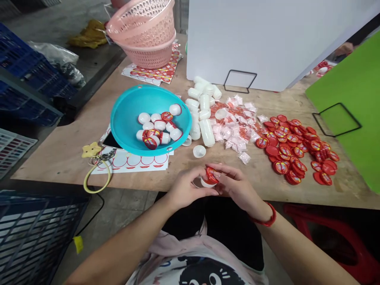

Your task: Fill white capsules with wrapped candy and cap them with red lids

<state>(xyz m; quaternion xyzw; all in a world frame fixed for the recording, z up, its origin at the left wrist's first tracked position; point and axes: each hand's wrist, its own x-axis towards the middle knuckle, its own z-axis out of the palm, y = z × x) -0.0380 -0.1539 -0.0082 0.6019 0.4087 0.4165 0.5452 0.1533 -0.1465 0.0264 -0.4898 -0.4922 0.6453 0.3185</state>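
Note:
Near the table's front edge, my left hand (190,187) is closed round a small white cup (208,183). My right hand (234,183) holds a red printed lid (211,174) at the cup's top, tilted over it. Whether the lid is seated on the cup cannot be told. Just beyond my hands stands an open white cup (199,151). A teal bowl (124,114) at the left holds several white cups with red lids. Stacked white cups (207,132) lie right of the bowl, beside small pink-white packets (234,130). Many red lids (285,150) are piled at the right.
Pink baskets (148,35) stand on printed sheets (170,67) at the back. A white panel (252,39) and a green panel (350,91) rise behind. A keyring with a yellow loop (86,183) lies at left, near a phone (110,140). Blue crates (29,237) are beside the table.

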